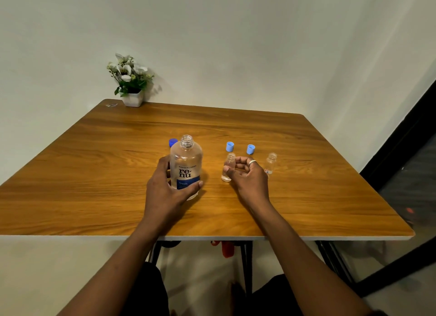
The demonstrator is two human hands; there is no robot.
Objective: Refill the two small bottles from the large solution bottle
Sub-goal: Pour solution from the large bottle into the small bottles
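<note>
The large clear plastic solution bottle (186, 160) stood upright near the middle of the wooden desk (94, 174), its long axis vertical and its open threaded mouth pointing up. Its label faced the camera and read "BAUSCH+LOMB" in small letters, then "re-nu", and "fresh" on the blue band below. The left hand (165, 188) gripped the lower part of this bottle, the fingers wrapped behind it and the thumb lying across the front. Just to the right, the first small clear bottle (229, 166) also stood upright and uncapped; the right hand (249, 176), wearing a pale ring (252, 162), held it with the thumb on its front and the curled fingers beside its neck. The second small clear bottle (271, 161) stood upright and open just beyond this hand, with a small red and white label too small to read. Two light blue caps (230, 147) lay behind the small bottles, and a dark blue cap (173, 142) lay behind the large one.
</note>
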